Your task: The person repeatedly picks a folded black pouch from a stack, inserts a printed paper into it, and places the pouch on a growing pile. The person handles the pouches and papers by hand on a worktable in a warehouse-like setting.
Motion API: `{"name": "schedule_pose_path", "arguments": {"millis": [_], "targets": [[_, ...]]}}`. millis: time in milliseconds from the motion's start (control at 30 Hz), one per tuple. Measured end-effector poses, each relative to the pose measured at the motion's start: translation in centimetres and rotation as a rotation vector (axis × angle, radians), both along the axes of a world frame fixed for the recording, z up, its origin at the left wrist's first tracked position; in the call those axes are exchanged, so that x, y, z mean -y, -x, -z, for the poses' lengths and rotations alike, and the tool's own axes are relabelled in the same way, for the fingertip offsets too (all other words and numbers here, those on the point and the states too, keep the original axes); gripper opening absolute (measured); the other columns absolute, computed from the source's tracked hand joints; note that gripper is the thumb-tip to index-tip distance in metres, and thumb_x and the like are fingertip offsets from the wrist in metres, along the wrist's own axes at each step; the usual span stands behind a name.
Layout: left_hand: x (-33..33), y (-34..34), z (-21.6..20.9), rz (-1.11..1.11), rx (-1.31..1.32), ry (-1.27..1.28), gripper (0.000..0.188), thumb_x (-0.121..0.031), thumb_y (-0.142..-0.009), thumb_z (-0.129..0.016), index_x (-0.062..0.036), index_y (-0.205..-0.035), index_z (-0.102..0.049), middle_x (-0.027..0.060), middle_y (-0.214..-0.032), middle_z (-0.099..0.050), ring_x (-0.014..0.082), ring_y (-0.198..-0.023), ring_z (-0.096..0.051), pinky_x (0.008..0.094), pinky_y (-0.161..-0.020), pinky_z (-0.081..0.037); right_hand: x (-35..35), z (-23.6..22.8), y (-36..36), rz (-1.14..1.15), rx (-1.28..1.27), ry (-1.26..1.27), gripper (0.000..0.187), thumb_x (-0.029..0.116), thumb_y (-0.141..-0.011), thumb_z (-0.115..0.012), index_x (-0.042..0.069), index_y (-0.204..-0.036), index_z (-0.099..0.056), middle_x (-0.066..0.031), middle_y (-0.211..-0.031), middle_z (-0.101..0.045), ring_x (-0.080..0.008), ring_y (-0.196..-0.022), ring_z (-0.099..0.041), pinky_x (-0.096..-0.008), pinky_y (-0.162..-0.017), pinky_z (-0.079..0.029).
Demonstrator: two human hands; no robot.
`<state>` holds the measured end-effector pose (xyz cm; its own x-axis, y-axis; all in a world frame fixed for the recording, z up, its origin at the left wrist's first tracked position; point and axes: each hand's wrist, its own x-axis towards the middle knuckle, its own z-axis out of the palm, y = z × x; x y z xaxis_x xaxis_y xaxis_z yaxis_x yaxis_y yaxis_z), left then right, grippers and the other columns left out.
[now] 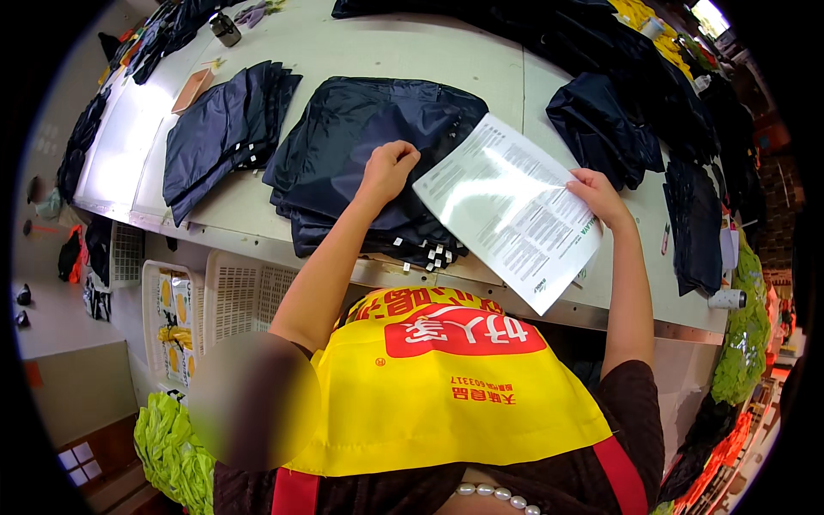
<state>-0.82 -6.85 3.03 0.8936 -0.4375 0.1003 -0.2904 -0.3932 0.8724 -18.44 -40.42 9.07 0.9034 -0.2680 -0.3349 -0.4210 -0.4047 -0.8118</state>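
Observation:
My right hand (601,197) is closed on the right edge of a glossy white printed plastic sheet (506,210), thumb on top. It could be a flat bag; I cannot tell. The sheet slants over the table edge and overlaps a stack of folded dark navy garments (360,120). Small white tags (429,255) hang out at the stack's near edge. Above the middle of that stack is my left hand (390,172), its fingers curled and pinched together. Whatever may be between those fingertips is hidden.
A smaller dark folded pile (227,129) lies to the left beside a small tan box (192,90). More dark garments (605,124) are on the right. Below the table's left edge stand white plastic baskets (232,292). A dark jar (225,29) stands far left.

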Motion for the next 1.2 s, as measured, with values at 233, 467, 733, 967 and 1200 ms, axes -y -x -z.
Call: {"name": "schedule_pose_path", "arguments": {"millis": [233,467,733,967,1200], "targets": [[-1.3,1.3,-1.9,0.113,0.245,-0.195,0.019,-0.018,-0.082,-0.06,0.0001,-0.087,-0.063,0.0135,-0.081,-0.064,0.0294,-0.078,-0.059,0.0359,-0.071,-0.045,-4.4,-1.2,-3.8,-0.193,-0.16,-0.115,0.026,0.012,-0.084,-0.055,-0.004,-0.103,-0.062,-0.0053,-0.084,-0.064,-0.0095,-0.071,-0.058,-0.0248,-0.067,-0.047],[-4.3,0.0,-1.8,0.098,0.131,-0.162,0.019,-0.021,-0.083,-0.058,-0.0024,-0.087,-0.064,0.0145,-0.083,-0.064,0.0332,-0.083,-0.059,0.0388,-0.072,-0.046,0.0,-3.0,-2.2,-0.193,0.098,0.187,0.027,0.012,-0.084,-0.056,-0.006,-0.103,-0.06,-0.0069,-0.085,-0.064,-0.0111,-0.075,-0.058,-0.0249,-0.069,-0.047],[-2.3,1.5,-3.1,0.064,-0.028,-0.028,0.022,-0.019,-0.083,-0.058,0.0026,-0.087,-0.062,0.0169,-0.079,-0.063,0.0312,-0.077,-0.061,0.035,-0.069,-0.045,-1.8,-0.8,-0.3,-0.087,0.033,-0.029,0.026,0.012,-0.086,-0.056,-0.005,-0.105,-0.06,-0.0067,-0.088,-0.065,-0.0103,-0.074,-0.06,-0.0227,-0.069,-0.048],[-1.6,2.6,-1.6,0.045,0.251,-0.122,0.018,-0.017,-0.084,-0.058,-0.0007,-0.09,-0.062,0.0135,-0.084,-0.062,0.0282,-0.081,-0.057,0.0333,-0.072,-0.044,-2.5,1.1,-2.6,-0.088,-0.211,-0.234,0.025,0.013,-0.084,-0.057,-0.003,-0.103,-0.062,-0.0059,-0.084,-0.066,-0.0091,-0.066,-0.061,-0.0221,-0.061,-0.049],[-1.7,3.9,-0.4,-0.032,0.365,-0.029,0.01,-0.013,-0.08,-0.06,-0.0038,-0.082,-0.062,0.0118,-0.081,-0.06,0.0314,-0.08,-0.055,0.0389,-0.072,-0.044,0.1,0.7,-2.4,-0.082,-0.259,-0.312,0.024,0.011,-0.082,-0.058,-0.004,-0.101,-0.063,-0.0081,-0.085,-0.067,-0.0104,-0.063,-0.063,-0.0225,-0.059,-0.051]]}}
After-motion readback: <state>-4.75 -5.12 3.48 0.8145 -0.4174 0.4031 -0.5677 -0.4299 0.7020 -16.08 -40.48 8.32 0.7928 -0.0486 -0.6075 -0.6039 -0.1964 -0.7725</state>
